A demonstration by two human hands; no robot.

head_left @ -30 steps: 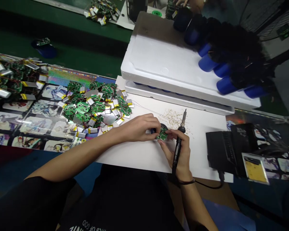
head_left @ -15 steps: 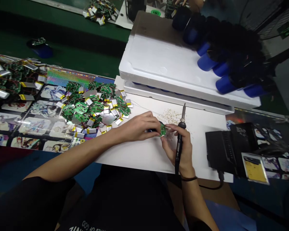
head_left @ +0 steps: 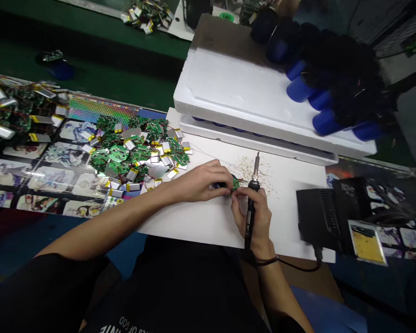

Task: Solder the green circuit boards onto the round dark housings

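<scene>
A small green circuit board (head_left: 235,184) is held up just above a white sheet (head_left: 208,222), pinched between the two hands at the middle of the bench. The left hand (head_left: 203,182) is brought in from the side, its fingers (head_left: 223,176) pressed together and clamped on a small dark part (head_left: 220,185) at the board's edge, apparently so that both are kept steady. The right hand (head_left: 258,217) grips a soldering iron (head_left: 250,217) like a pen, its fingers (head_left: 243,196) curled closed around the handle, while their tips seem to touch the board too, though this is partly hidden. The iron's tip is pointed upward, clear of the skin, seemingly as a precaution. Solder flecks (head_left: 253,169) are scattered across the sheet beyond the hands. A heap of green boards with attached silver batteries (head_left: 138,155) is piled just left of the hands, within easy reach, on a printed mat (head_left: 55,157). A black soldering station (head_left: 321,219) is placed to the right, on the iron's side, its cord (head_left: 298,266) being led toward the right wrist. A white foam slab (head_left: 249,88) and blue cylinders (head_left: 300,89) are stacked beyond.
</scene>
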